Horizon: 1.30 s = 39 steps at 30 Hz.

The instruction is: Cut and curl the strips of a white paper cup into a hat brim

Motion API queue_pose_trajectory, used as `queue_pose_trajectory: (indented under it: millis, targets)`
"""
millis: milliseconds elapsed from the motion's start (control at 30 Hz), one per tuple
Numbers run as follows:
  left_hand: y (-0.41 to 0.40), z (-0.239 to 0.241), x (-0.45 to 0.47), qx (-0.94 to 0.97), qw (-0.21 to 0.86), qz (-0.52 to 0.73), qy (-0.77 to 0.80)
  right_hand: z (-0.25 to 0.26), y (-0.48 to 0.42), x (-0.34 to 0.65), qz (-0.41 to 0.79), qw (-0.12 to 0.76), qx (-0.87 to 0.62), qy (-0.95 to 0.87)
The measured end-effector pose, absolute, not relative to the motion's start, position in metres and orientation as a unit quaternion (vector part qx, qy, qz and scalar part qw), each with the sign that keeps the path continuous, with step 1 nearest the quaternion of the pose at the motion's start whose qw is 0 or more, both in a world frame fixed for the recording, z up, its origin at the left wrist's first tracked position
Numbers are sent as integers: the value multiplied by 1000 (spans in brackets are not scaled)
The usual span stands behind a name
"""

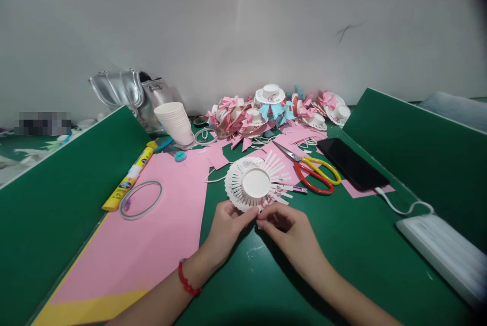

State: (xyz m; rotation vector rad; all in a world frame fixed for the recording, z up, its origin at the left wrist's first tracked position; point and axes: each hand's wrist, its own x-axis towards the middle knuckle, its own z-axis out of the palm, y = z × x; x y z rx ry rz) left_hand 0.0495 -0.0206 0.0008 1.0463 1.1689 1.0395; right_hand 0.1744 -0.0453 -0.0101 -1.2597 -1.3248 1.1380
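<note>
A white paper cup lies bottom up, its side cut into strips that fan out around the round base. Strips on its left are bent over into a looped, pleated rim, while those on the right still spread straight. My left hand grips the near edge of this cut cup between thumb and fingers. Close beside it, my right hand pinches at the near strips, fingertips pressed together. Just behind the right hand are scissors with red and yellow handles, lying partly on pink paper scraps.
Pink paper, a glue stick and a tape ring lie left. Stacked paper cups and a silver bag stand behind. Finished cup pieces with bows pile up at the back. A phone and masks lie right, between green dividers.
</note>
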Motion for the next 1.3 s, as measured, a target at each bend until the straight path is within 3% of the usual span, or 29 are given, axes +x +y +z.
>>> queue_pose_trajectory:
  millis: [367, 667, 800, 933, 1133, 1300]
  targets:
    - [-19, -16, 46, 418, 605, 459, 498, -15, -58, 176, 66, 338, -559, -754]
    - [-19, -8, 49, 461, 555, 470, 509, -5, -60, 175, -53, 405, -557, -723]
    - [-22, -1, 51, 525, 475, 444, 549, -7, -60, 175, -5, 439, -560, -703]
    - [-23, 1, 52, 565, 438, 430, 551, -10, -55, 180, 135, 452, -562, -679]
    - [-24, -1, 52, 573, 454, 422, 537, -9, -45, 185, 368, 461, -558, -584]
    - [-24, 0, 51, 564, 481, 423, 521, -5, -43, 183, 428, 487, -551, -525]
